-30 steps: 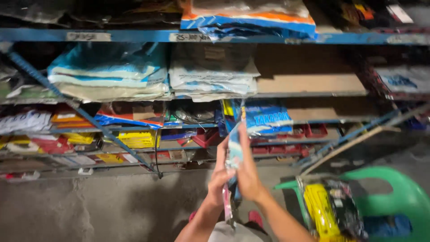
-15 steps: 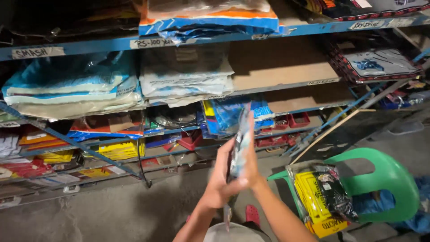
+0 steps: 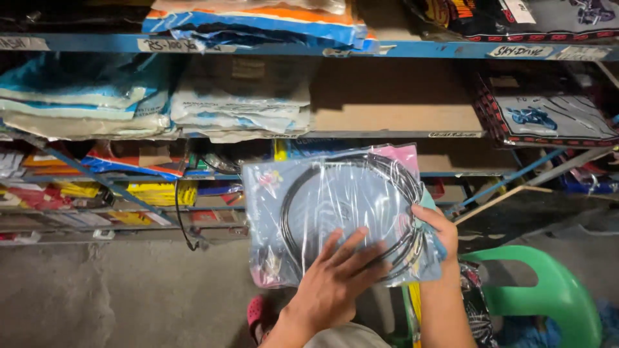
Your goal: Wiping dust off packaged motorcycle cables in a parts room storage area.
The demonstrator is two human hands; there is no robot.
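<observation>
I hold a flat clear plastic packet (image 3: 335, 212) with a coiled black cable inside, its broad face turned toward me. My left hand (image 3: 335, 283) lies spread on the packet's lower front, fingers apart and pressing against it. My right hand (image 3: 435, 232) grips the packet's right edge, thumb on the front. The packet hangs in front of blue metal shelves (image 3: 271, 46).
The shelves are stacked with bagged goods in blue, white, yellow and red packets. A cardboard box (image 3: 393, 96) sits on the middle shelf. A green plastic chair (image 3: 554, 296) stands at lower right with packets on it. The grey concrete floor (image 3: 116, 296) lies below.
The packet was held edge-on between both hands. It has been turned flat toward me, and my left hand now lies spread on its front. My view has moved closer.
</observation>
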